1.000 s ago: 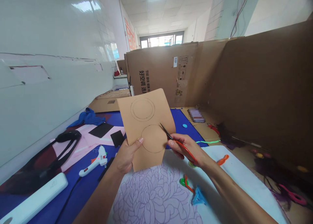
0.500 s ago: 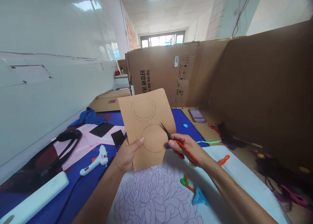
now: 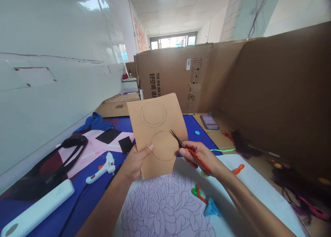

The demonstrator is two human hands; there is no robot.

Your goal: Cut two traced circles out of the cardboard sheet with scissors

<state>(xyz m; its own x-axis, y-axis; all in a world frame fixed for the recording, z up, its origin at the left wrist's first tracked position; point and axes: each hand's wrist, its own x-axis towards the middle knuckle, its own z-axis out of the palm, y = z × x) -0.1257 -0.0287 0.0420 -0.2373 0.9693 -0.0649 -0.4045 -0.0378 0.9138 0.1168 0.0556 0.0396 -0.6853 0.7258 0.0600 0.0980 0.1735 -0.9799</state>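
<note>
A sheet of tan card is held up in front of me, its right side curving back. Drawn on it are a double ring near the top and a single circle lower down. My left hand grips the card's lower left edge, thumb lying on the front. My right hand is closed around the red handles of a pair of scissors. Their dark blades lie over the card's right part, with the tip at the upper right of the single circle. Part of the lower blade is hard to make out.
Below the card lies a white sheet with a purple flower line drawing. Blue and green pipe-cleaner shapes rest on it. To the left are a white glue gun, a long white bar and black squares. Cardboard walls stand behind and right.
The whole scene has shifted slightly to the right in view. Hands, card and scissors hold nearly the same pose, the blade tip still at the circle's upper right.
</note>
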